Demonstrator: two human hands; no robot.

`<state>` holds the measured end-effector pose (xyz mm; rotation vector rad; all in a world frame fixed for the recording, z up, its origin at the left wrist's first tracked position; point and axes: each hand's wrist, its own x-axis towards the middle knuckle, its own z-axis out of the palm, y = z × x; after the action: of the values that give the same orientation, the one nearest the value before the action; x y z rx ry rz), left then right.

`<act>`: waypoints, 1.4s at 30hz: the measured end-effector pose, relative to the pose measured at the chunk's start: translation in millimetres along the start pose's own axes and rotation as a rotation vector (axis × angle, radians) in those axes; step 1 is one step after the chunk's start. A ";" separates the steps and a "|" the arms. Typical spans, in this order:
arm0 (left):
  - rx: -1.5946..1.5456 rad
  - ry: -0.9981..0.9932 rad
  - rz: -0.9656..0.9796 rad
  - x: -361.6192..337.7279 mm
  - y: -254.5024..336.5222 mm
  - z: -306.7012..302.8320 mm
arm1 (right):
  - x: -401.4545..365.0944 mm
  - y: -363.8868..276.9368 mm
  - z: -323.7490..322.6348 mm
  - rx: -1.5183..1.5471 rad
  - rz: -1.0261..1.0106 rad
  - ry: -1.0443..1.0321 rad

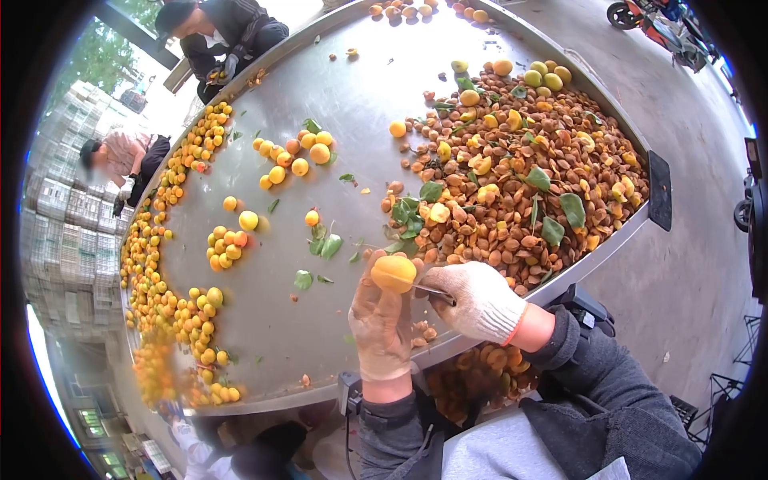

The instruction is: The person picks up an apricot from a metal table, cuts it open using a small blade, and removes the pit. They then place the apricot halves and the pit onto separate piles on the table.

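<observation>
My left hand (378,332), in a pale glove, holds a yellow-orange apricot (394,274) up at its fingertips, over the near edge of the metal table (264,336). My right hand (480,302), in a white knit glove, is closed around a small knife (432,290). Its thin blade reaches the right side of the apricot; whether it has cut in cannot be made out. Just beyond my hands lies a big heap of brown apricot pits (512,232), mixed with yellow flesh scraps and green leaves. Under the table edge, split apricots (480,372) sit in a partly hidden container.
Whole apricots (152,264) line the table's left side, with small clusters (228,248) and loose leaves (328,244) toward the middle. Two people (216,40) work along the far left edge. Stacked crates (64,208) stand behind them. A black pad (659,192) covers the right corner.
</observation>
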<state>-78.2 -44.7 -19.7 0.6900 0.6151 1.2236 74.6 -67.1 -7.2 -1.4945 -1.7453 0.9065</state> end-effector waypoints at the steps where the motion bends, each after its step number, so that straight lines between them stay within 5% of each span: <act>1: -0.002 0.000 -0.002 -1.0 -0.8 0.4 | 0.3 1.0 1.0 -0.001 0.002 -0.001; 8: 0.293 0.134 0.049 -6.7 -6.4 25.5 | 2.6 4.9 1.1 -0.108 -0.001 0.049; 13: 0.345 0.218 0.087 -2.6 -9.3 24.0 | 13.2 9.3 -5.5 0.045 0.058 -0.198; 18: 0.615 0.035 0.056 -4.7 5.9 21.7 | 17.5 17.8 -8.0 0.301 0.116 -0.411; 21: 0.442 -0.059 0.043 -0.8 6.9 12.6 | 16.3 13.5 -14.2 0.369 0.130 -0.420; 25: 0.072 0.123 0.039 9.2 14.1 9.5 | 8.9 9.4 -38.4 0.236 0.051 -0.315; 28: 0.072 0.159 0.084 11.7 9.5 5.1 | 7.0 -10.9 -52.2 0.665 0.264 0.048; 31: 0.512 0.055 0.046 8.2 -7.3 5.8 | 12.9 -7.0 -37.4 0.564 0.157 0.121; 33: 0.944 -0.135 0.274 7.2 -7.1 13.1 | 13.3 -2.8 -35.6 0.316 0.141 0.059; 35: 0.785 -0.166 0.237 6.4 -12.4 15.5 | 11.7 -1.3 -39.8 0.255 0.163 0.000; 37: 0.636 -0.191 0.207 5.4 -11.8 15.7 | 10.7 -0.5 -40.7 0.534 0.235 -0.078; 39: 0.394 -0.109 -0.074 2.3 -5.7 15.2 | 9.7 -5.7 -46.0 0.607 0.288 -0.113; 42: 0.273 -0.026 -0.175 -0.3 -3.5 18.0 | 7.2 -4.7 -46.6 0.694 0.371 -0.153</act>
<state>-62.7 -48.2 -10.7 0.8591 0.8126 0.9766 110.1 -56.5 22.3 -1.2983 -1.0668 1.6481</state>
